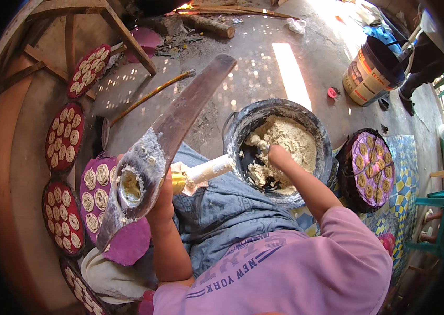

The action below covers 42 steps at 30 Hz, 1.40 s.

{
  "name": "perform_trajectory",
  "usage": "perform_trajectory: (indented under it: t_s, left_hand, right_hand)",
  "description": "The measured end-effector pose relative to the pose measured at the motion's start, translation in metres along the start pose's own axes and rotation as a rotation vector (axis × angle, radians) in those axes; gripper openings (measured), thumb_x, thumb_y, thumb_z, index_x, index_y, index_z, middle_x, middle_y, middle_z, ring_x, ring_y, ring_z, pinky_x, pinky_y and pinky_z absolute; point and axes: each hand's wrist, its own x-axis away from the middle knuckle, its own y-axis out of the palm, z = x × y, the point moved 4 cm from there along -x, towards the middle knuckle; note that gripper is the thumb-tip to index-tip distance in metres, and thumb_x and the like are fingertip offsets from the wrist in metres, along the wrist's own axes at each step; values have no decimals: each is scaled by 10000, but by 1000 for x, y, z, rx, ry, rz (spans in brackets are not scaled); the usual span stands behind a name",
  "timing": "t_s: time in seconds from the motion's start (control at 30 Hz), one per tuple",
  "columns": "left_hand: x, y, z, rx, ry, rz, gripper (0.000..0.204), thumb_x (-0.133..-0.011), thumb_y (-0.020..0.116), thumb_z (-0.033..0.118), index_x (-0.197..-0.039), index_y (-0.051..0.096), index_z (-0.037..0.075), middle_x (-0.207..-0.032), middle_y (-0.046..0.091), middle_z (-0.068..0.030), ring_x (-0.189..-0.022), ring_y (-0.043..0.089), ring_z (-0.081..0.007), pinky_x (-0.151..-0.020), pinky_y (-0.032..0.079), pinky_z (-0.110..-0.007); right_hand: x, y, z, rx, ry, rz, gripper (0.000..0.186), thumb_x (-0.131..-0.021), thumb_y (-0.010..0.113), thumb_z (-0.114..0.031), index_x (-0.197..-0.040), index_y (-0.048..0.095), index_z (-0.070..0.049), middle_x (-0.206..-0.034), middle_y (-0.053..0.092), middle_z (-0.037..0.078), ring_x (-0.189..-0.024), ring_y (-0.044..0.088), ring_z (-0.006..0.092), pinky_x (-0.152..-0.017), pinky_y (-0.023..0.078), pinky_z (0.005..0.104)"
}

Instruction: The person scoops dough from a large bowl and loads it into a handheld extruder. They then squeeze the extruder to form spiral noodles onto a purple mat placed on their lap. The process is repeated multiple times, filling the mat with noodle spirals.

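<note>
My left hand [163, 202] grips a long wooden hand press [180, 113], held tilted over my lap. Whitish dough is smeared around the round hole in the press, and most of my fingers are hidden behind it. A white tube with a yellow part [209, 170] sticks out beside that hand, toward the tub. Inside the dark round tub [235, 126], my right hand [280, 157] is closed at the crumbly pale dough [293, 139]; what its fingers hold is hidden. Left of my lap, a round purple mat [127, 241] carries several coiled dough nests [95, 199].
Several red round mats with dough nests [64, 136] line the left side, by a wooden frame [127, 37]. Right of the tub stand a purple mat of nests [371, 165] on a dark round base and a bucket [371, 71]. A stick [153, 94] and a log [209, 26] lie ahead.
</note>
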Motion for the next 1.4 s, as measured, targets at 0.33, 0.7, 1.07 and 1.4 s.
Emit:
perform_trajectory:
  t_s: [0.33, 0.7, 1.07, 1.4]
  left_hand:
    - [0, 2, -3, -15, -111, 5, 173, -830, 597, 93, -981, 562, 17, -919, 544, -74, -848, 506, -164, -774, 429, -309]
    - [-8, 13, 7, -193, 82, -134, 504, -749, 713, 100, -1185, 482, -8, -1045, 556, -117, -967, 543, -238, -898, 428, -360]
    - [-7, 22, 8, -164, 65, -168, 486, -745, 726, 60, -1155, 480, -28, -1037, 540, -110, -957, 533, -221, -879, 426, -353]
    - [-6, 20, 5, -246, 66, -147, 494, -762, 748, 101, -1168, 503, -38, -1127, 557, -143, -1039, 538, -268, -947, 408, -384]
  right_hand:
    - [124, -10, 45, 384, -61, -595, 230, -840, 556, -158, -944, 682, 3, -965, 683, 218, -928, 662, 374, -805, 521, 477]
    - [75, 23, -1, 74, -64, -234, 244, -849, 507, -130, -901, 673, 41, -875, 657, 284, -853, 655, 424, -780, 513, 496]
    - [89, 41, 22, 108, 83, -70, 219, -898, 441, -102, -986, 598, 22, -903, 665, 257, -851, 662, 414, -762, 533, 482]
    - [135, -29, 43, 258, 3, -473, 236, -828, 538, -93, -999, 665, 6, -990, 675, 233, -913, 667, 377, -778, 534, 462]
